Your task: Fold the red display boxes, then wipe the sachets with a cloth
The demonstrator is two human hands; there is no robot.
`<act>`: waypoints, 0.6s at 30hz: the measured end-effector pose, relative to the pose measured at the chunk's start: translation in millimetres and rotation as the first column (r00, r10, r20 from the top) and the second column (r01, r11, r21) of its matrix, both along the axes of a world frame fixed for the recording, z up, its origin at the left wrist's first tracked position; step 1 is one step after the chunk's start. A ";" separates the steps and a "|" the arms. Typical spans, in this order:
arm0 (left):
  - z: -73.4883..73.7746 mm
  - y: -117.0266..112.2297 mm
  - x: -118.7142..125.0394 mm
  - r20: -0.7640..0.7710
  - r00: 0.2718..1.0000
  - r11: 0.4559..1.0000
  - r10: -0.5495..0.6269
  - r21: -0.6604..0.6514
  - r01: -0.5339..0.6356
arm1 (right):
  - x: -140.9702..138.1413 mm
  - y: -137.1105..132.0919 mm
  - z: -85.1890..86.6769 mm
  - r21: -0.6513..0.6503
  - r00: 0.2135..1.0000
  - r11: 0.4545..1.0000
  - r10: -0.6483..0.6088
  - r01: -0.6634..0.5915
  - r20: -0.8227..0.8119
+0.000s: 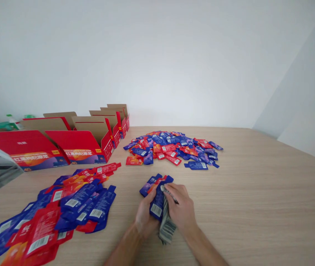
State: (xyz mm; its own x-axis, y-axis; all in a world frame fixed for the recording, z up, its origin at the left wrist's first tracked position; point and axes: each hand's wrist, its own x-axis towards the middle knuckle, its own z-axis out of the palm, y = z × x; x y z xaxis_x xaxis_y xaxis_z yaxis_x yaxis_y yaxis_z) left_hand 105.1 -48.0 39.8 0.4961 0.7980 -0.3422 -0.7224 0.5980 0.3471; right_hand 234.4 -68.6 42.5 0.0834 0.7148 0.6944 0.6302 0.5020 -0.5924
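Near the front middle of the table, my left hand (145, 217) is closed on a blue pouch (156, 207) with a white barcode label. My right hand (183, 210) pinches a grey striped cloth (167, 228) against the pouch's right side, and the cloth's end hangs down below. Just past my left fingers show a red pouch (159, 180) and a second blue pouch (147, 187); I cannot tell whether they are in the hand or on the table. My left palm is partly hidden behind the held pouch.
Flat red and blue pouches lie in a long overlapping pile (82, 199) at the left. A second heap (171, 146) sits farther back on the wooden table (257, 192). Several red cardboard boxes (80, 146) with raised flaps line the left side. A white wall (188, 62) stands behind.
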 end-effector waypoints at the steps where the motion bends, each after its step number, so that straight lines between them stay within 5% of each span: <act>1: -0.8 -1.6 2.2 0.014 1.000 1.000 -0.024 -0.004 0.024 | 3.2 1.9 -0.5 0.008 0.998 0.998 -0.055 0.055 -0.019; 4: -2.9 -3.8 4.4 0.024 0.999 0.999 -0.035 -0.003 0.035 | 1.4 -0.1 -2.3 0.003 0.998 0.998 -0.063 0.063 -0.009; 9: -6.2 1.3 -2.9 -0.027 0.997 0.998 0.066 0.001 -0.066 | -15.3 -9.4 -0.9 -0.062 0.979 0.984 0.170 -0.164 0.109; 15: -5.9 -2.4 4.5 0.002 0.998 0.998 -0.059 -0.017 0.059 | 2.0 0.9 -1.5 -0.007 0.996 0.996 -0.089 0.089 0.014; 18: -6.3 -4.1 6.0 -0.006 0.999 0.999 -0.041 0.016 0.041 | -1.9 -1.6 -2.5 -0.022 0.998 0.997 -0.068 0.068 0.017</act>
State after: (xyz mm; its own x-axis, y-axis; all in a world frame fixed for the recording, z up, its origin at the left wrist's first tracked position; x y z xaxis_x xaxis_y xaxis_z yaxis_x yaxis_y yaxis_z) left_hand 111.2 -52.1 33.5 0.5267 0.7824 -0.3323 -0.6950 0.6215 0.3616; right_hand 232.6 -70.2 40.0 0.1213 0.7233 0.6798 0.6721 0.4441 -0.5925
